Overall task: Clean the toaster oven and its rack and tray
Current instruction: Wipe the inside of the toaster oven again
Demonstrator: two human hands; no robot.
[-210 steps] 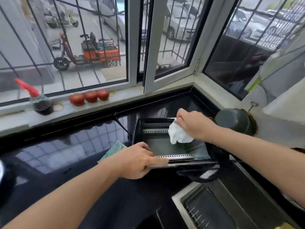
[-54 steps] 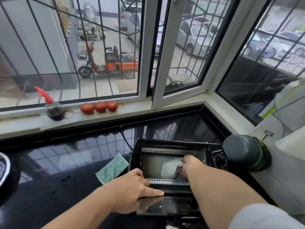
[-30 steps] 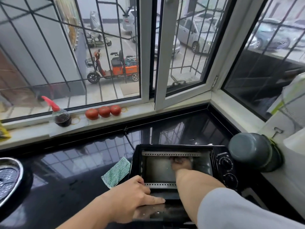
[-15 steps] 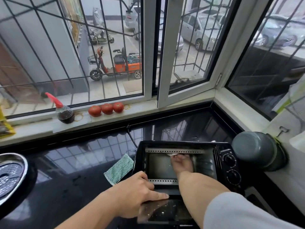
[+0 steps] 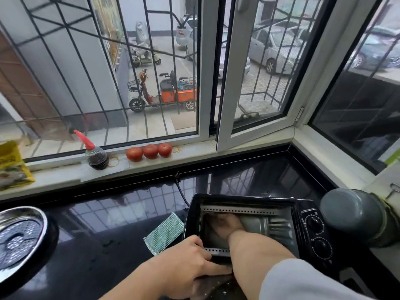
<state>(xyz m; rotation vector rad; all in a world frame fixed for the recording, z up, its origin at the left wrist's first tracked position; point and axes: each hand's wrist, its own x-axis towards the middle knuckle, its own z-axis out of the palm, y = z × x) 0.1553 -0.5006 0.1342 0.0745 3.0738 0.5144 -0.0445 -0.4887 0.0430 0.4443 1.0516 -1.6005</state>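
Right hand slid left inside boxy black toaster oven | fingers' state: cannot tell | left hand flat on glossy door

A black toaster oven stands near the counter's right back corner, its door folded down and open toward the front edge. Two knobs sit stacked on its right panel; perforated metal strips line the cavity's top and bottom.
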